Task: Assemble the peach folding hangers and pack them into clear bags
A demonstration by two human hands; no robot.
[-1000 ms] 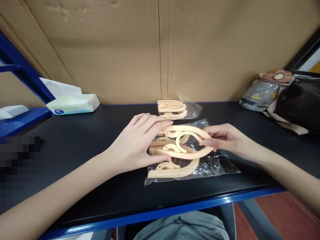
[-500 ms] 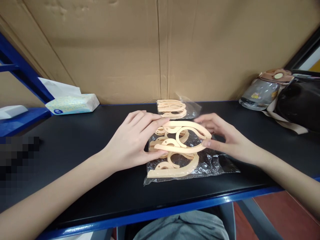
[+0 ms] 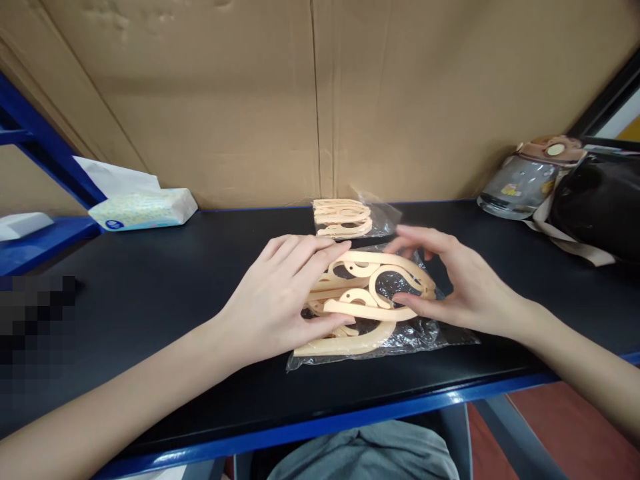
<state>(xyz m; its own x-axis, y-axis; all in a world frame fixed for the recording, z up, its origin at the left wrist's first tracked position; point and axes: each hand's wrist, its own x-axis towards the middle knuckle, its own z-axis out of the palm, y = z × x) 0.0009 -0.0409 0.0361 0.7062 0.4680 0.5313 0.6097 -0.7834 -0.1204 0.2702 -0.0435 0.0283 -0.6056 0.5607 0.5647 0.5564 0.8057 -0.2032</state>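
Observation:
A beige folding hanger [image 3: 376, 311], its two arms folded to the right around a curved hook, is held just above a clear plastic bag [image 3: 425, 341]. My left hand [image 3: 287, 297] grips its left ends, index finger on the far arm and thumb on the near one. My right hand [image 3: 463, 283] is at its right end; the thumb overlaps the near arm and the fingers are spread apart beyond the far arm. Inside the bag lie more beige hangers [image 3: 345, 344], partly hidden by my left hand and the held hanger.
Behind, a second clear bag holds stacked beige hangers [image 3: 343, 217]. A tissue pack [image 3: 145, 210] is at the back left of the black table [image 3: 210, 400]. A water bottle [image 3: 520, 180] and a black bag [image 3: 600, 207] stand at the right. Cardboard [image 3: 225, 100] walls the back.
The held hanger has moved slightly right and nearer to me, along with my left hand. My right hand's fingers have spread wider and its thumb has shifted left along the near arm.

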